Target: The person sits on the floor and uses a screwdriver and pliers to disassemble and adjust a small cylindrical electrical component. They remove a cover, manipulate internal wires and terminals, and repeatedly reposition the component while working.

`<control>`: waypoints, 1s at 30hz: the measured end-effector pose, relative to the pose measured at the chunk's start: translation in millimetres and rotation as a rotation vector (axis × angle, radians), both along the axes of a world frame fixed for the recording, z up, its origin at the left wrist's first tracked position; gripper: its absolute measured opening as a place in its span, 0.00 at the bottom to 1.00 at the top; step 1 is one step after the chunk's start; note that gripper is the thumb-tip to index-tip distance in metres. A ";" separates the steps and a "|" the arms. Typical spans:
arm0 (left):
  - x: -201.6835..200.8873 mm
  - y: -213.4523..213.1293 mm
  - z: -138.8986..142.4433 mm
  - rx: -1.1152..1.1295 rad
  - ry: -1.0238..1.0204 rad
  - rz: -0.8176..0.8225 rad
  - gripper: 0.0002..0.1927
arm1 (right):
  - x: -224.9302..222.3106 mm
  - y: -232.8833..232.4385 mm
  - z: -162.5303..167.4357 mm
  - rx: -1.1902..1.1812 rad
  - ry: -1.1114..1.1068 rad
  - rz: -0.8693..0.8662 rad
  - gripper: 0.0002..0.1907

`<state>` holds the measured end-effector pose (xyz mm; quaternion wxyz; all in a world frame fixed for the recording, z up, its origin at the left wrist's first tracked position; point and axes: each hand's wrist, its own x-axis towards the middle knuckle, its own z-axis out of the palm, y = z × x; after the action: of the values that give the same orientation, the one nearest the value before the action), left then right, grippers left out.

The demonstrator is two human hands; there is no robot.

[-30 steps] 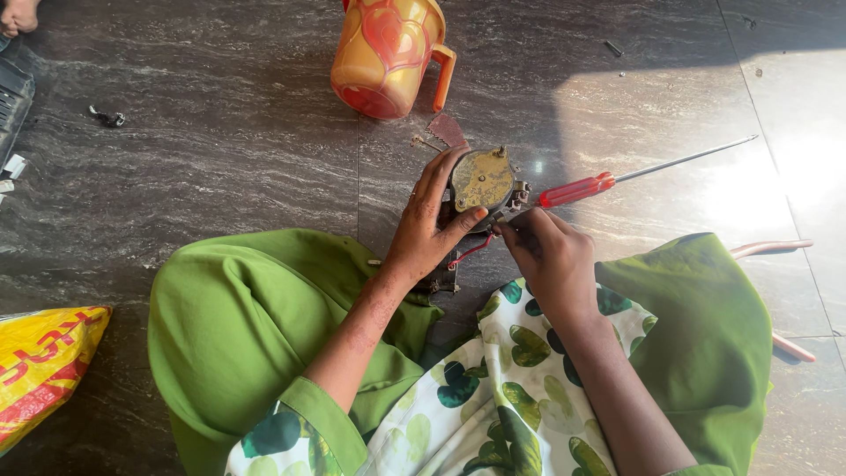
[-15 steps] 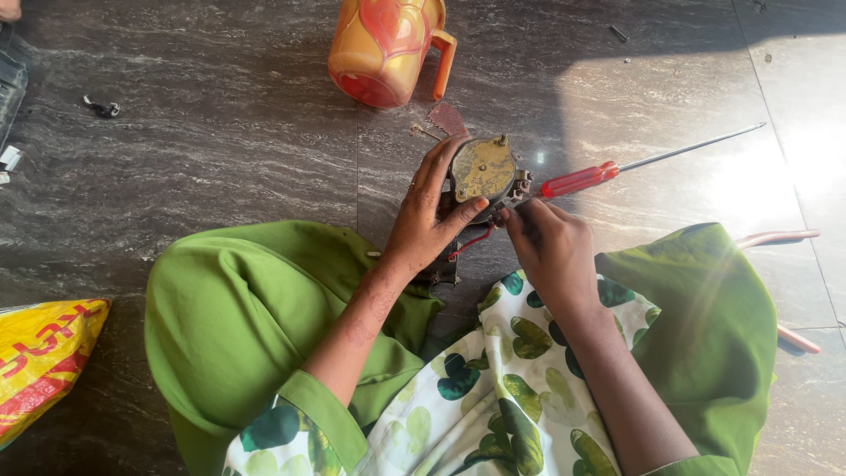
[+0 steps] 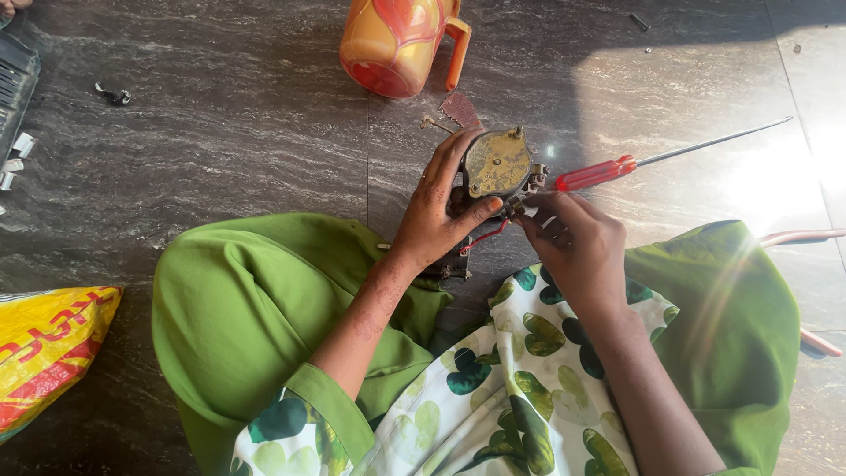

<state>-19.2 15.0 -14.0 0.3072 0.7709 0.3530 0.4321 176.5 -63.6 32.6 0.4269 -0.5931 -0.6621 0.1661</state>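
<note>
head | left hand [image 3: 436, 220] grip closed around motor part [image 3: 496, 164] | right hand [image 3: 573, 242] pinching its terminal edge

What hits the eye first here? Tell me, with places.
The left hand grips a round, grimy metal part at centre, above the floor, while the right hand pinches at its edge. A red-handled screwdriver lies just right of it. An orange jug stands at the top, a yellow bag at far left.
</note>
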 end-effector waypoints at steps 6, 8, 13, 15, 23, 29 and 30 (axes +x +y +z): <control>0.5 0.4 2.2 0.010 -0.018 -0.017 0.45 | -4.6 2.5 -3.1 -0.005 -0.074 0.009 0.10; 0.3 -0.5 2.6 0.018 -0.013 -0.011 0.45 | -3.8 1.8 -3.4 0.016 -0.068 0.016 0.09; 1.0 -0.5 4.5 0.000 -0.003 -0.005 0.46 | -2.6 -1.3 -3.2 0.012 0.026 0.034 0.11; 1.4 -0.3 5.6 -0.008 0.004 -0.002 0.46 | -5.7 1.4 -4.0 0.010 0.007 0.021 0.08; -0.7 -0.4 7.9 0.047 0.030 0.013 0.46 | -4.9 1.6 -0.6 0.036 -0.044 0.037 0.08; 2.8 -1.3 7.8 0.061 0.037 0.047 0.51 | -9.8 8.6 -1.6 -0.226 -0.286 -0.186 0.14; 3.2 -2.5 7.9 0.057 0.055 0.056 0.52 | -7.7 8.1 -0.7 -0.166 -0.177 -0.151 0.12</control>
<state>-16.0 12.5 -6.1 0.2630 0.7807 0.3703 0.4292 168.8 -55.5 31.9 0.3277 -0.6868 -0.6346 0.1350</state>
